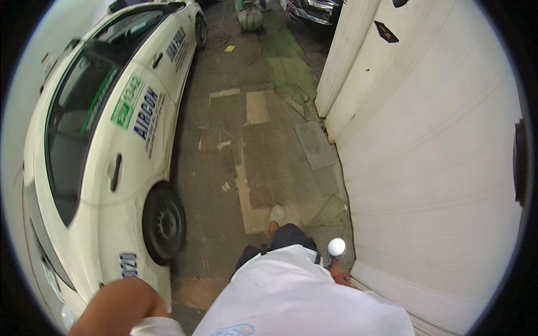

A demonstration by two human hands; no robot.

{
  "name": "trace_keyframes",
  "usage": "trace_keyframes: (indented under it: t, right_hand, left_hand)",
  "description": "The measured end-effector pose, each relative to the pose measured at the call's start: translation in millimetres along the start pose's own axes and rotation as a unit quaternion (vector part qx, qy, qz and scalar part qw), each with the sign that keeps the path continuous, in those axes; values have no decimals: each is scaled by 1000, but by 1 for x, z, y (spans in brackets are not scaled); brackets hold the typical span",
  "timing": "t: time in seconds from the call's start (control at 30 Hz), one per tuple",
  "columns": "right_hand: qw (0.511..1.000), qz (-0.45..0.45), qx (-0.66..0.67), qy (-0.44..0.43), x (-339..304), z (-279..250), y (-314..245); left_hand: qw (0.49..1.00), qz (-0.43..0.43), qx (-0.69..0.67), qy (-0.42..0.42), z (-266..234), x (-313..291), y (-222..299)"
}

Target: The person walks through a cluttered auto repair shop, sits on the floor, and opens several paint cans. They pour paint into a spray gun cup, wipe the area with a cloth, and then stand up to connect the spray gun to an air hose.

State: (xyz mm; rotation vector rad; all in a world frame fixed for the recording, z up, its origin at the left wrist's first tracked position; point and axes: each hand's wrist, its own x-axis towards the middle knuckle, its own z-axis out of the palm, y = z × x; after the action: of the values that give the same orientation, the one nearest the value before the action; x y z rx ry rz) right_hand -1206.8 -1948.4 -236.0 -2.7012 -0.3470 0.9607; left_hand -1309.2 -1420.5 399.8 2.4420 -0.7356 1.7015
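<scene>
Fingers of my right hand (338, 269) wrapped round a white-capped spray can (337, 247) | can upright, low beside white wall (437, 168) | left hand out of view | white car (112, 140) left.

A small white can (337, 247), seen end-on so that its round, pale, slightly glossy top faces the camera, is gripped in the right hand (338, 270), only part of which shows under it. It sits upright, just beside the foot of the white ribbed wall (426, 168) and above the worn concrete floor there.
</scene>
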Motion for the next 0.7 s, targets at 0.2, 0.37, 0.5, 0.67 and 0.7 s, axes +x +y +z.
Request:
trace_keyframes:
  t: [0.2, 0.37, 0.5, 0.67, 0.7]
  right_hand:
    - [975, -199, 75, 59, 224, -155, -213]
    - [925, -375, 21, 57, 377, -278, -440]
    - [901, -433, 34, -4, 445, -341, -610]
    - [890, -447, 58, -72, 519, -394, -769]
    - [885, -455, 75, -61, 535, -405, -793]
  left_hand:
    - [821, -558, -116, -29, 152, -154, -143]
    - [445, -812, -361, -112, 328, -329, -198]
    - [325, -837, -437, -44, 421, -367, -292]
    - [192, -790, -570, 120, 487, -371, -457]
    - [183, -788, -567, 154, 497, -372, -487]
